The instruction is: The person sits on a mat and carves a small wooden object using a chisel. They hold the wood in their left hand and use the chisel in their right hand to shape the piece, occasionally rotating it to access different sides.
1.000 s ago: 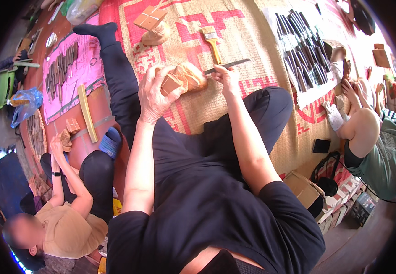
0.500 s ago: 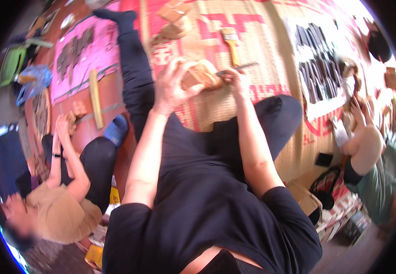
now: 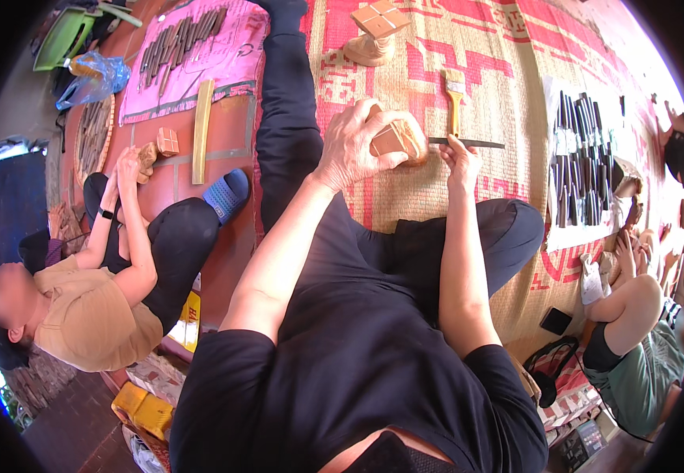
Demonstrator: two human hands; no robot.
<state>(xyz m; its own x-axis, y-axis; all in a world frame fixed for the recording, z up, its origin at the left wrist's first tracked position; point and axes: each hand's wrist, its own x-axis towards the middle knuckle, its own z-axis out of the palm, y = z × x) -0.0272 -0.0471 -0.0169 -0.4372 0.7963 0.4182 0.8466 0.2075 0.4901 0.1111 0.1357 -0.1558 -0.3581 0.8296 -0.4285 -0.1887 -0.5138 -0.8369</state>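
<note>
The carved wooden block [image 3: 387,141] sits at about 2 o'clock from the left hand [image 3: 357,148] and touches it: that hand is wrapped around it, fingers arched over the 12 o'clock edge and thumb along the 6 o'clock edge. From the right hand [image 3: 462,162] the block lies at 10 o'clock, near but apart, so the left is the closer one. Its flat squared end faces roughly 8 o'clock and the carved end 3 o'clock; the long axis seems to run between them, though foreshortening leaves this uncertain.

The right hand pinches a slim dark carving tool [image 3: 484,143], which lies almost on the 9-to-3 line. Its 9 o'clock end reaches the block's carved side; whether it touches cannot be told.

At 12 o'clock from the right hand, a flat paintbrush [image 3: 454,98] rests on the woven mat [image 3: 511,118], bristles toward 12, handle end close to the fingers.
</note>
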